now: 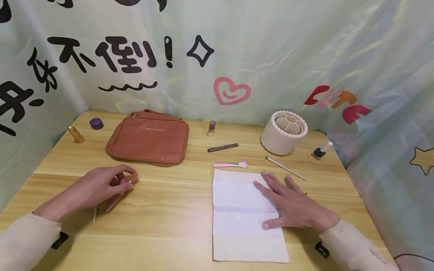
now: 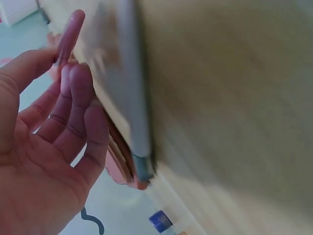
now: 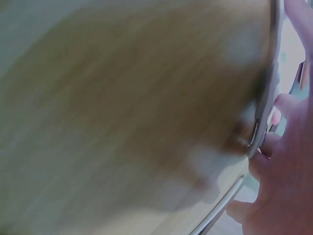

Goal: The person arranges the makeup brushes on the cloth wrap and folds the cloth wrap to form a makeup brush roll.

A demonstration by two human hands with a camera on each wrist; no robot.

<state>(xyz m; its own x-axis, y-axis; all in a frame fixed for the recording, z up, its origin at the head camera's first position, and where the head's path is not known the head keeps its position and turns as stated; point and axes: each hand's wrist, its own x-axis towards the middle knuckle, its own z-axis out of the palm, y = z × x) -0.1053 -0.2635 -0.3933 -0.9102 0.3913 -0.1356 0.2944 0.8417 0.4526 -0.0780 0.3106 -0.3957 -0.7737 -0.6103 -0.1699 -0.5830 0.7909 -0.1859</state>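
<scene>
Right now your left hand [image 1: 98, 188] pinches a pink makeup brush [image 1: 118, 192] against the wooden table [image 1: 162, 222], while your right hand [image 1: 291, 205] lies flat, fingers straight, on the white cloth [image 1: 237, 226] to the right.

Two arms in cream sleeves reach forward over the table. The left hand [image 1: 98, 188] lies on its side, fingers curled inward with the tips pinched together. The right hand [image 1: 293, 205] lies flat, palm down, fingers straight and slightly spread
</scene>
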